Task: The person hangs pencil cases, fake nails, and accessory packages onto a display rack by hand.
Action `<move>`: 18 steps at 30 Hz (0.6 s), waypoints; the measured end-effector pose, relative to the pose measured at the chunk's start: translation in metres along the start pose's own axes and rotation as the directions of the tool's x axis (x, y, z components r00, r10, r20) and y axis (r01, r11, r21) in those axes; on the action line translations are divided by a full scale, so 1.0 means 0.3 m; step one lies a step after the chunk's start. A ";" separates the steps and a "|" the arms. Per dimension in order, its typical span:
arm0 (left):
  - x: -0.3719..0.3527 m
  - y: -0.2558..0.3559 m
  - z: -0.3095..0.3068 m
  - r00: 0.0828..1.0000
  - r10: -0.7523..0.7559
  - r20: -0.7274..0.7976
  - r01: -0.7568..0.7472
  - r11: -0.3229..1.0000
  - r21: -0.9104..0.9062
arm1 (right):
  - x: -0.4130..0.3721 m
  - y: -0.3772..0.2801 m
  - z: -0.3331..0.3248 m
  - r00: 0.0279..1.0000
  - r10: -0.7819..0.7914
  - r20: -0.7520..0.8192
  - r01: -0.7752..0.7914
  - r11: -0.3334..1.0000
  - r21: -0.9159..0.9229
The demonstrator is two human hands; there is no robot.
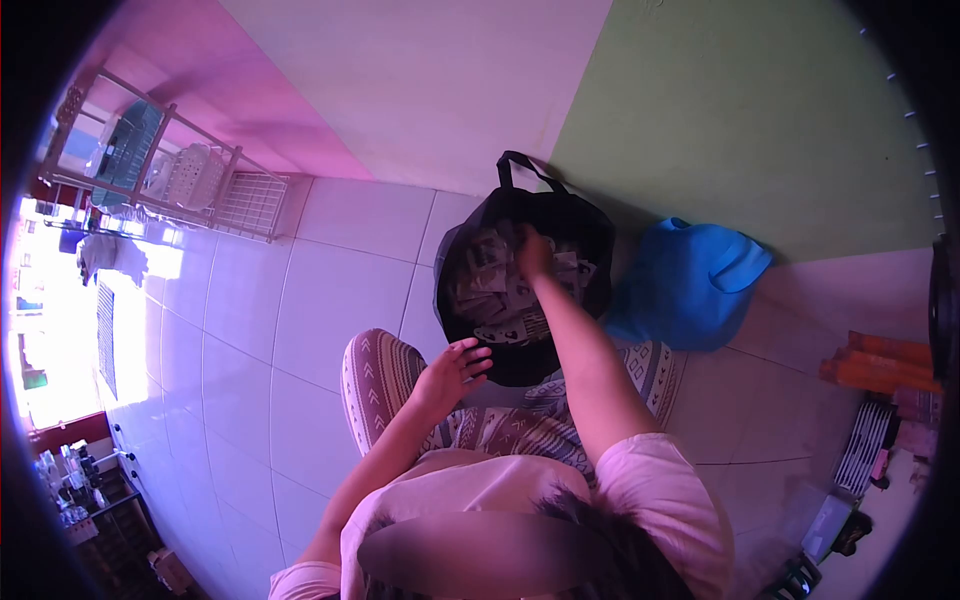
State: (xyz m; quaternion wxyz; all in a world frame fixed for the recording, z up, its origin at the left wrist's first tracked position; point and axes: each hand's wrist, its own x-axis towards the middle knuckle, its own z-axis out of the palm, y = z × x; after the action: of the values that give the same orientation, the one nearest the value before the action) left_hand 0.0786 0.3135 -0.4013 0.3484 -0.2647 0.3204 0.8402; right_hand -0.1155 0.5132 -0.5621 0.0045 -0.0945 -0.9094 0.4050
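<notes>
A black fabric bag (592, 225) stands open on the floor before my crossed legs, its handle loop raised at the back. Inside lies a heap of small, flat, pale printed pieces (485, 285), perhaps sachets or cards; I cannot make out which. My right hand (535, 255) reaches down into the bag among these pieces, near the far side. Its fingertips are in shadow, so whether they grip a piece does not show. At the bag's near left edge is my left hand (455, 378), fingers slightly bent and apart, holding nothing.
A blue bag (695, 285) leans by the wall, right of the black bag. To the left stands a white wire rack (250, 205) with baskets. Orange items (880, 362) and a white slatted object (865, 448) are at the right. Pale tiles (340, 300) cover the floor.
</notes>
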 end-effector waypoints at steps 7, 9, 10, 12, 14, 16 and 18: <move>0.022 0.005 0.002 0.975 0.222 -0.013 -0.206 0.925 0.318 | 0.037 -0.068 -0.154 0.988 -0.151 -0.025 0.150 0.925 0.349; 0.032 0.010 0.024 0.883 0.469 0.022 -0.386 0.699 0.601 | -0.044 -0.129 -0.265 0.969 -0.200 0.143 0.154 0.947 0.283; 0.029 0.016 0.056 0.791 0.608 0.071 -0.451 0.501 0.739 | -0.100 -0.159 -0.310 0.929 -0.255 0.270 0.183 0.947 0.265; 0.024 0.040 0.122 0.628 0.754 0.194 -0.443 0.141 0.885 | -0.208 -0.281 -0.438 0.771 -0.261 0.581 0.146 0.960 0.237; 0.018 0.066 0.176 0.523 0.798 0.299 -0.348 -0.121 0.930 | -0.272 -0.369 -0.501 0.533 -0.205 0.821 0.003 0.971 0.240; 0.023 0.072 0.173 0.774 0.619 0.135 -0.317 0.195 0.928 | -0.287 -0.350 -0.465 0.347 -0.248 0.904 -0.143 0.939 0.312; 0.054 0.053 0.139 0.869 0.491 0.058 -0.243 0.323 0.915 | -0.265 -0.332 -0.413 0.439 -0.274 0.856 -0.265 0.871 0.415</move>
State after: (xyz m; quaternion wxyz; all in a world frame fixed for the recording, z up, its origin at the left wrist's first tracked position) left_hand 0.0475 0.3416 -0.3792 0.1937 -0.0508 0.8085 0.5534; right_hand -0.0436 0.5253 -0.3998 -0.4530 0.1419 -0.6354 0.6090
